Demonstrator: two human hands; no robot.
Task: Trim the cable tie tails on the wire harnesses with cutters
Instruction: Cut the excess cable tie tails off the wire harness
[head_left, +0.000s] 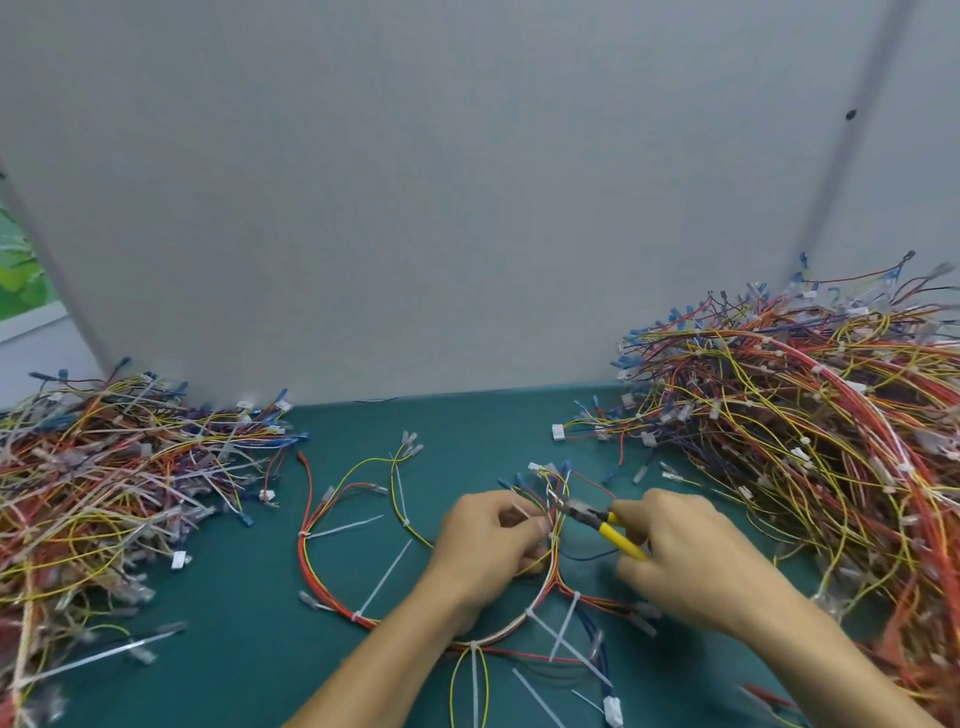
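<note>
Head camera shows my left hand (491, 540) pinching the wire harness (302, 548) at its upper branch, fingers curled round the bundle. My right hand (675, 551) grips the yellow handles of the cutters (592, 517), whose nose sits at the wires just beside my left fingertips. The harness lies looped on the green table (249, 649) between a left heap (104, 493) and a right heap (805, 441) of harnesses, and several white cable tie tails (384, 577) stick out along it uncut. To cut well, I judge I should lay the blades flush against the tie's head, clear of the insulation and of my own fingers, and squeeze only when the tail alone sits between them. Whether the blades are closed on anything, I cannot tell.
</note>
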